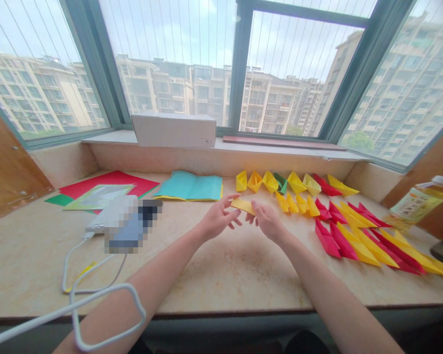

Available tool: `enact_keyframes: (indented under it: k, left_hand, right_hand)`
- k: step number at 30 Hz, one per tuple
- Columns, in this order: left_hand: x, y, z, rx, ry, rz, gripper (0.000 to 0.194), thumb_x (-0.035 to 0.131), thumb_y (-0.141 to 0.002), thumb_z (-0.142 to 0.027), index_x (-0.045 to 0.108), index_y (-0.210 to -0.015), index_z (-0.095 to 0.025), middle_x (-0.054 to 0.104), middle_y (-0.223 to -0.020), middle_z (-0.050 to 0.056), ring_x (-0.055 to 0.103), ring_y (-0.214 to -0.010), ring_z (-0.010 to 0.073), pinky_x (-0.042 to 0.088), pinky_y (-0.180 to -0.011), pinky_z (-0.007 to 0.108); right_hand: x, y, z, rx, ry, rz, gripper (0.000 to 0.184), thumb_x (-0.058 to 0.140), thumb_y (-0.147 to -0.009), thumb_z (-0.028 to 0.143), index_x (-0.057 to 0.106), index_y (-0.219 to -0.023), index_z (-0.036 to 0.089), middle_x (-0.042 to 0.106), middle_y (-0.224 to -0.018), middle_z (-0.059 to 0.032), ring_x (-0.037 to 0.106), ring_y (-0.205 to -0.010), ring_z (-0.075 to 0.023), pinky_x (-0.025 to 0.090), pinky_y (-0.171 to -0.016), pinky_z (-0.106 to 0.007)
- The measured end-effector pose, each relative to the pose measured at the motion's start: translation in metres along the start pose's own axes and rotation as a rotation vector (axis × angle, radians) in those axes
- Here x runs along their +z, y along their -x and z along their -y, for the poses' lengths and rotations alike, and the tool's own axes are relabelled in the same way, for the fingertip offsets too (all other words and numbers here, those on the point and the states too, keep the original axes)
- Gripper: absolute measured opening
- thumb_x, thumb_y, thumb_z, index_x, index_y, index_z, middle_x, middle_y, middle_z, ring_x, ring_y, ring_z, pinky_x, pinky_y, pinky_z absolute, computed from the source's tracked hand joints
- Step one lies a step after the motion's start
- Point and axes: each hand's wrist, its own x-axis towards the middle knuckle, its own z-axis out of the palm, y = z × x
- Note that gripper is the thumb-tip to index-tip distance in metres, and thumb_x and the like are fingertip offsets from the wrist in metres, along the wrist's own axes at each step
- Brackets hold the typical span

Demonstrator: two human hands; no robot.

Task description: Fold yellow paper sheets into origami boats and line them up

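A small folded strip of yellow paper (242,205) is held up above the counter between my two hands. My right hand (266,220) pinches its right end between thumb and fingers. At the left end, the thumb and index finger of my left hand (218,219) close on the paper, while the other fingers are spread loosely below. Just beyond and right of the hands stand folded yellow paper boats (269,182) in a row, with a green boat (280,182) among them. Nearer on the right lie more boats, including a red boat (327,238).
Turquoise paper (190,186) lies behind my left hand. Red sheets (147,186), a white power bank (112,212), a blurred-out object (127,231) and a looping white cable (107,290) are on the left. A drink bottle (421,199) stands far right; a white box (173,131) rests on the sill.
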Motion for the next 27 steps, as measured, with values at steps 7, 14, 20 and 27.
enact_keyframes:
  k: [7,14,20,27]
  left_hand:
    - [-0.002,-0.001,-0.002,0.003,-0.009,-0.071,0.047,0.061,-0.087,-0.039,0.049,-0.128,-0.019,0.06,-0.122,0.014,0.071,-0.071,0.0149,0.053,-0.052,0.021]
    - [-0.003,-0.002,-0.001,-0.002,0.015,-0.07,0.049,0.057,-0.088,-0.049,0.051,-0.126,-0.017,0.063,-0.115,0.013,0.07,-0.067,0.014,0.053,-0.051,0.021]
    - [-0.004,-0.003,0.003,-0.003,0.045,-0.018,0.053,0.062,-0.086,-0.043,0.046,-0.132,-0.02,0.065,-0.109,0.01,0.069,-0.064,0.0139,0.052,-0.051,0.023]
    - [-0.002,-0.003,0.002,0.009,0.049,-0.019,0.051,0.061,-0.085,-0.033,0.044,-0.132,-0.019,0.066,-0.101,0.007,0.068,-0.066,0.0147,0.052,-0.053,0.024]
  right_hand:
    - [-0.005,0.004,0.01,-0.256,0.11,0.009,0.041,0.053,-0.092,0.049,0.061,-0.122,0.022,0.067,-0.12,-0.0101,0.062,-0.108,-0.0239,0.05,-0.087,-0.038]
    - [-0.004,0.005,0.016,-0.156,0.02,0.04,0.036,0.049,-0.095,0.045,0.07,-0.112,0.022,0.073,-0.109,-0.0079,0.066,-0.097,-0.0235,0.051,-0.084,-0.037]
    - [-0.007,0.0,0.01,-0.08,0.003,-0.087,0.046,0.044,-0.095,0.05,0.072,-0.086,0.014,0.071,-0.08,-0.0059,0.064,-0.074,-0.02,0.049,-0.067,-0.031]
    - [-0.005,0.0,0.008,-0.15,0.019,-0.17,0.031,0.059,-0.088,0.042,0.068,-0.107,0.02,0.07,-0.093,-0.0063,0.064,-0.076,-0.017,0.05,-0.066,-0.028]
